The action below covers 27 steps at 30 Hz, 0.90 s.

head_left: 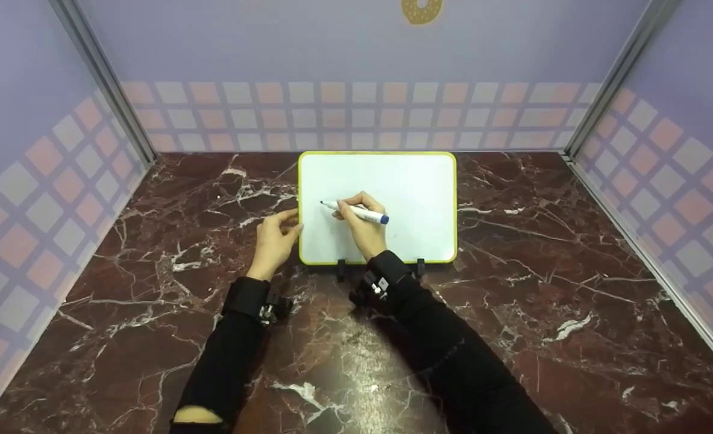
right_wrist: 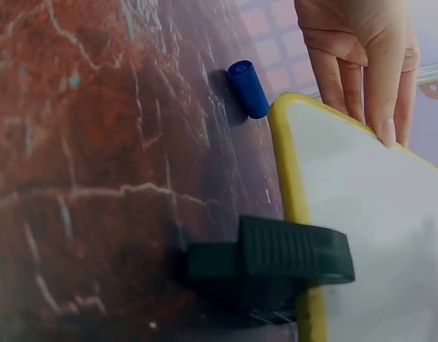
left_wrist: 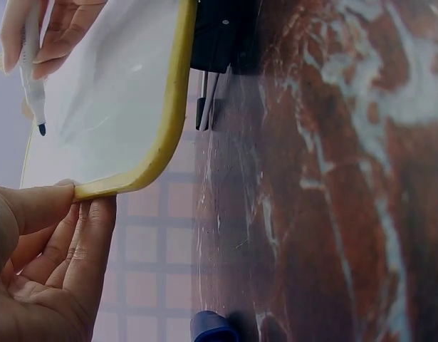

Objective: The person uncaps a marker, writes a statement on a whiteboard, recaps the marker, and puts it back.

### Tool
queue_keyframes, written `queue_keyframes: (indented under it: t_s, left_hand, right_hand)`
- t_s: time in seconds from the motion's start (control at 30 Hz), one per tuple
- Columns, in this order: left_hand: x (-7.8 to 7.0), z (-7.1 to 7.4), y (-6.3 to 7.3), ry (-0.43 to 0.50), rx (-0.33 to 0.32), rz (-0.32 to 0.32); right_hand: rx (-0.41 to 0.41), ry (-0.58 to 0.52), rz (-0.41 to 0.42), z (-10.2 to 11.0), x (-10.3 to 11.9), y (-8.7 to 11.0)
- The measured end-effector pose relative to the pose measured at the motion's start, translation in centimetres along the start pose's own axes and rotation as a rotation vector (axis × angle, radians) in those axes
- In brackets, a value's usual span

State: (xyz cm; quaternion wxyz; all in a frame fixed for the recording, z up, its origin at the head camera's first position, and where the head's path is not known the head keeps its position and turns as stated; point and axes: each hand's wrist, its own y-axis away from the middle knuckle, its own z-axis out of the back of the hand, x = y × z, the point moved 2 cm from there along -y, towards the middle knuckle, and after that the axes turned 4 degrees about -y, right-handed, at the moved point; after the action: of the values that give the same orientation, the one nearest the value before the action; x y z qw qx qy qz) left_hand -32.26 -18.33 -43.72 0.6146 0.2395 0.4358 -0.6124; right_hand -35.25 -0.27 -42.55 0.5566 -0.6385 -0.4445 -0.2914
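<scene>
- Lilac walls (head_left: 356,54) with pink and white squares enclose the marbled tabletop (head_left: 549,325) beyond and beside both hands. In the head view, tabletop stretches widely outward from each hand to the side walls. The left hand (head_left: 276,241) is at the left edge of a yellow-rimmed whiteboard (head_left: 419,193); the right hand (head_left: 366,232), in front of the board, pinches a white marker (head_left: 365,213), its tip toward the left hand. Print on its barrel is too small to read.
- Left wrist view: the left thumb lies on the board's front, fingers behind, pinching the rim. Whether the marker's dark tip touches the board, I cannot tell.
- Right wrist view: a blue cap (right_wrist: 248,89), which the head view does not show, lies near the left hand, beside the board's corner; a ribbed black clip (right_wrist: 297,253) overlaps the lower edge.
</scene>
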Motion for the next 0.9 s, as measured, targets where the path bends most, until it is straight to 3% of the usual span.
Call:
queue_keyframes:
  t_s: [0.33,0.6,0.9]
  left_hand:
    - [-0.2,0.0,0.1,-0.01,-0.007,-0.022]
    - [-0.1,0.0,-0.1,-0.006,-0.034,-0.045]
    - [0.0,0.0,0.2,-0.024,-0.021,-0.05]
  right_hand:
    - [0.012,0.171,0.063,-0.3,-0.7,-0.7]
    - [0.032,0.204,0.075,-0.2,-0.5,-0.6]
    - [0.09,0.246,0.076,-0.5,-0.7,0.5]
